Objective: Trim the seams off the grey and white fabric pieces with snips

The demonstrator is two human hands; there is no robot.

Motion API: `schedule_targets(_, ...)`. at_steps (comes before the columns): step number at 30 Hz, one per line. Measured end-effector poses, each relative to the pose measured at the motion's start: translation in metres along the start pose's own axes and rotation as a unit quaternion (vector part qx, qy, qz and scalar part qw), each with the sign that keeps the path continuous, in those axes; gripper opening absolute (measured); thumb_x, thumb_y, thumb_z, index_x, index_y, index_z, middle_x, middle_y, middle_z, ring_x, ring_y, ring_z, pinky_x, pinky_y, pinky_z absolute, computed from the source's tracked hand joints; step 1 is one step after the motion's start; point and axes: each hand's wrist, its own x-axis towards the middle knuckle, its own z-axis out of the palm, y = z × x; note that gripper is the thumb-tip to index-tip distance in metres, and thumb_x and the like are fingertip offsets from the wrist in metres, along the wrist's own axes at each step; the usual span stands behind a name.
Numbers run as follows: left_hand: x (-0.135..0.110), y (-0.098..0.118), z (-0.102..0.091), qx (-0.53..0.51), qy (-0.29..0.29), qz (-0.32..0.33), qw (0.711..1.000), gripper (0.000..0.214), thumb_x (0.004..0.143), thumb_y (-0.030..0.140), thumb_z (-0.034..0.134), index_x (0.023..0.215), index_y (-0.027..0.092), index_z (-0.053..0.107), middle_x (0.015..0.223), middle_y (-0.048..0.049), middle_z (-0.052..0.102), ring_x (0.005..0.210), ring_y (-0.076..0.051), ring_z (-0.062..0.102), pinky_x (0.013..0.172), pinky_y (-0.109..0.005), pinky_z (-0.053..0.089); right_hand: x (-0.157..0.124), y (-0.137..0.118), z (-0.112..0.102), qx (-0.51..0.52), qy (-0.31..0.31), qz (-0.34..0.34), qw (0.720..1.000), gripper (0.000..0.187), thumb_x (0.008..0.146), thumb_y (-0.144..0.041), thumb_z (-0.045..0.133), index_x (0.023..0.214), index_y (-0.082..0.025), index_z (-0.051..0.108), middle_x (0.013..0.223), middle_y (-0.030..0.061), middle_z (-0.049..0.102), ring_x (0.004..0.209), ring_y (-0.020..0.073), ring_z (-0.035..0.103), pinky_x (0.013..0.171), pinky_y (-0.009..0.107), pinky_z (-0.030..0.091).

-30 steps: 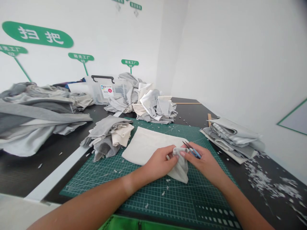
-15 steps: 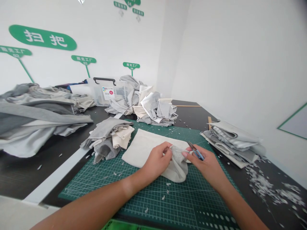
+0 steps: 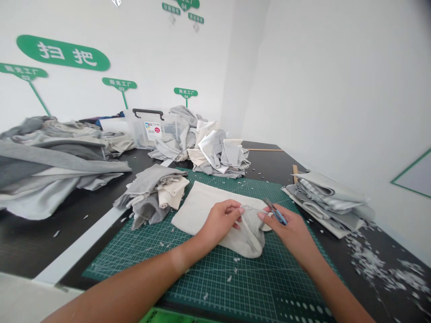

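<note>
My left hand (image 3: 224, 220) is closed, its thumb and fingers pinching the edge of a grey and off-white fabric piece (image 3: 247, 233). Opposite it, my right hand (image 3: 286, 226) grips small blue-handled scissors (image 3: 276, 212), blades pointing up and to the left. Thumb and forefinger of that same hand also pinch the right side of the fabric piece. Held between both hands, the piece is bunched on top and droops toward the green cutting mat (image 3: 202, 278). Beneath and behind it a flat off-white cloth (image 3: 198, 204) lies on the mat.
Crumpled grey and cream cloths (image 3: 151, 193) lie at the mat's left edge. A cloth heap (image 3: 215, 148) and a clear plastic box (image 3: 138, 130) stand behind. Stacked folded cloths (image 3: 326, 197) and scattered scraps (image 3: 373, 264) are at right. A large fabric pile (image 3: 50, 166) fills the left.
My left fingers have shifted their hold slightly, and the fabric piece hangs a bit lower and wider to the left. The right hand keeps the scissors in nearly the same place.
</note>
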Motion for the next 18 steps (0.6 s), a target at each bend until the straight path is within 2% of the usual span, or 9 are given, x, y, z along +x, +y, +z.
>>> schedule_targets(3, 0.001, 0.001, 0.0, -0.008, -0.01, 0.013, 1.0, 0.032, 0.086, 0.044, 0.067, 0.096, 0.014, 0.071, 0.077, -0.0043, 0.064, 0.074, -0.017, 0.062, 0.067, -0.03, 0.058, 0.0, -0.001, 0.0, -0.011, 0.009, -0.01, 1.0, 0.033, 0.091, -0.055, 0.064, 0.095, -0.022, 0.066, 0.072, -0.0016, 0.055, 0.066, 0.017, 0.045, 0.06, 0.027, 0.035)
schedule_targets(9, -0.002, -0.003, 0.002, 0.03, -0.029, 0.041, 0.998, 0.028, 0.091, 0.04, 0.062, 0.097, 0.015, 0.072, 0.081, -0.0047, 0.065, 0.072, -0.016, 0.062, 0.067, -0.029, 0.056, -0.014, -0.021, -0.001, -0.032, 0.084, -0.061, 0.994, 0.033, 0.094, -0.054, 0.058, 0.109, -0.025, 0.065, 0.09, 0.0021, 0.066, 0.066, 0.0179, 0.05, 0.058, 0.028, 0.035)
schedule_targets(15, -0.006, 0.006, 0.004, 0.04, -0.062, 0.072, 0.995, 0.027, 0.094, 0.038, 0.06, 0.1, 0.015, 0.073, 0.081, -0.0043, 0.067, 0.073, -0.015, 0.061, 0.069, -0.026, 0.054, -0.019, -0.023, 0.001, -0.06, 0.004, -0.059, 0.996, 0.031, 0.097, -0.056, 0.055, 0.111, -0.029, 0.063, 0.099, -0.0007, 0.069, 0.074, 0.0169, 0.059, 0.066, 0.026, 0.042)
schedule_targets(18, -0.009, 0.011, 0.006, 0.054, -0.068, 0.088, 0.992, 0.027, 0.095, 0.037, 0.058, 0.1, 0.015, 0.073, 0.084, -0.0048, 0.068, 0.074, -0.015, 0.061, 0.069, -0.025, 0.053, -0.017, -0.022, 0.001, -0.089, -0.023, -0.055, 0.994, 0.033, 0.098, -0.058, 0.052, 0.112, -0.03, 0.062, 0.096, -0.0025, 0.07, 0.074, 0.0167, 0.06, 0.067, 0.026, 0.042)
